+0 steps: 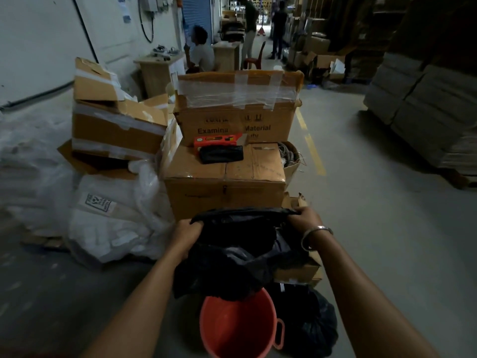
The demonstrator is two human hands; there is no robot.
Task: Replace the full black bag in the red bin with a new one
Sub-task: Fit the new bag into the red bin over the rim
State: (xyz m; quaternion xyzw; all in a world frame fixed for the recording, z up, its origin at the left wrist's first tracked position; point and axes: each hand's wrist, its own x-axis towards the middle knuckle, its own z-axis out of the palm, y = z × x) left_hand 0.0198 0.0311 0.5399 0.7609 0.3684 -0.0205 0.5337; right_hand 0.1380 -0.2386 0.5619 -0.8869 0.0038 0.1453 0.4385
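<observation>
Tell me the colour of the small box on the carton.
Orange-red small box, seen in the head view.

The room was a dim warehouse aisle with a grey concrete floor (374, 228) marked by a yellow line (313, 148). A white wall (38, 42) ran along the left, with a black cable (147, 24) hanging on it and a blue roller shutter (197, 14) further back. Taped cardboard boxes (232, 120) were stacked in the middle, with crumpled white plastic sheeting (111, 218) heaped beside them. Small wooden tables (157, 71) and a red plastic chair (255, 59) stood beyond. Tall stacks of flat cardboard (426, 99) filled the right side. The brightest light came from the far end.
</observation>
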